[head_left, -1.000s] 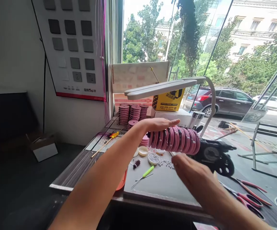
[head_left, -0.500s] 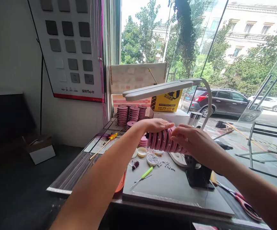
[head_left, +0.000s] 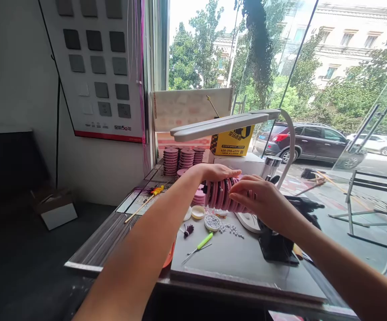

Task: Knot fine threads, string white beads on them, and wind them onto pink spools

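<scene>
A row of pink ring-shaped spools (head_left: 216,196) with dark gaps between them lies sideways on a black stand (head_left: 275,247). Over the top of this row my left hand (head_left: 217,172) is curved, its thumb side towards me and most fingers hidden behind the spools. My right hand (head_left: 255,191) is at the near side of the row, thumb and fingertips brought together in a pinch against the spools. What lies between those fingertips is too small to make out. Below stand a dish of small pale beads (head_left: 212,222), loose beads (head_left: 232,230) and a green-handled hook tool (head_left: 204,241).
A white lamp (head_left: 220,125) arches over the hands. Stacks of pink spools (head_left: 170,161) stand at the back left, near a yellow box (head_left: 232,141). A dark tassel (head_left: 188,230) and a cream dish (head_left: 198,211) lie on the grey board (head_left: 226,267).
My right hand has shifted left along the row of spools, still pinching. My right forearm now covers the scissors that showed before. My left hand stays nearly in place on the spools.
</scene>
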`<control>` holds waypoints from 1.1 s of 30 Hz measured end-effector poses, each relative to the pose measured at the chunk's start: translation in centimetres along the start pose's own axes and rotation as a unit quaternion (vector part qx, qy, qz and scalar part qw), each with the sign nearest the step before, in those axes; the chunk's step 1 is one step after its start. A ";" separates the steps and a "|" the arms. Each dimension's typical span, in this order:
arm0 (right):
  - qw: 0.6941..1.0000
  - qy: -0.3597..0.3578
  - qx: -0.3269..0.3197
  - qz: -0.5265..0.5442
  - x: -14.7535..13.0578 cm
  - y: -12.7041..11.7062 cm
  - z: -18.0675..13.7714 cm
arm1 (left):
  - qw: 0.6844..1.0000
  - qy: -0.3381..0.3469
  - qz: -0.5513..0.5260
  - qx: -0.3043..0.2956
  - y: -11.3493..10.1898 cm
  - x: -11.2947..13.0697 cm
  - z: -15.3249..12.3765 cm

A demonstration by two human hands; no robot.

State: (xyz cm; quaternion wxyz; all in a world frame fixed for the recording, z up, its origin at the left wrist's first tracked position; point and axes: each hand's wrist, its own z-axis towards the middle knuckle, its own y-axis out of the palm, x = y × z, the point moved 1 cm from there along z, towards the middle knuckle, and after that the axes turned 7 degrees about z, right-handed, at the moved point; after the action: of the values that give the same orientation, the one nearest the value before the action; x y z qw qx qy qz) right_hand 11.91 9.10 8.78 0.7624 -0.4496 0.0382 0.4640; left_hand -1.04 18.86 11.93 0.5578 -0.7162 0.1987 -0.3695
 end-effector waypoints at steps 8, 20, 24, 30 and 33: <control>0.999 0.028 -0.017 0.038 0.0 -0.4 0.2 | 1.000 -0.012 -0.011 0.001 0.0 0.0 -0.1; 0.996 -0.019 -0.054 -0.066 -0.4 -0.1 0.7 | 0.996 -0.055 -0.065 0.008 -0.1 0.5 -1.2; 0.992 -0.019 -0.087 -0.084 -0.3 -0.3 0.9 | 0.995 -0.063 -0.080 0.006 -0.1 0.4 -1.3; 0.992 -0.030 -0.079 -0.090 -0.6 -0.1 0.8 | 0.994 -0.069 -0.087 0.005 0.0 0.5 -1.3; 0.993 -0.027 -0.076 -0.086 -0.6 0.0 0.7 | 0.994 -0.069 -0.090 0.005 0.0 0.5 -1.3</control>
State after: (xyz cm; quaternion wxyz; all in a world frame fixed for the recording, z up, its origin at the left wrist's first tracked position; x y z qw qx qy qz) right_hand 11.36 9.24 9.52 0.7635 -0.4955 -0.0565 0.4104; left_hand -1.63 17.67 12.26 0.5382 -0.7523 0.0926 -0.3684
